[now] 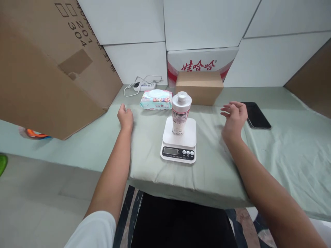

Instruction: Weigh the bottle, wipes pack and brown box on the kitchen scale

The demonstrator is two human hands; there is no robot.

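Observation:
A white kitchen scale [178, 155] lies on the green cloth between my hands. On its platform stands a white bottle [180, 115] with a domed cap and a red-edged printed label. The scale's display looks dark, with no digits I can read. My left hand [125, 117] rests on the cloth left of the scale, fingers curled in and closed, with nothing seen in it. To the right of the scale, my right hand [234, 120] is open and holds nothing, its fingers apart and slightly bent. Neither hand touches the bottle or scale.
Behind the bottle are a wet-wipes pack [156, 100], a brown carton [199, 89] and a white printed box [203, 57]. A power strip [144, 86] with a cable lies at back left. A black phone [256, 115] sits beside my right hand. A large cardboard box [51, 69] leans in left.

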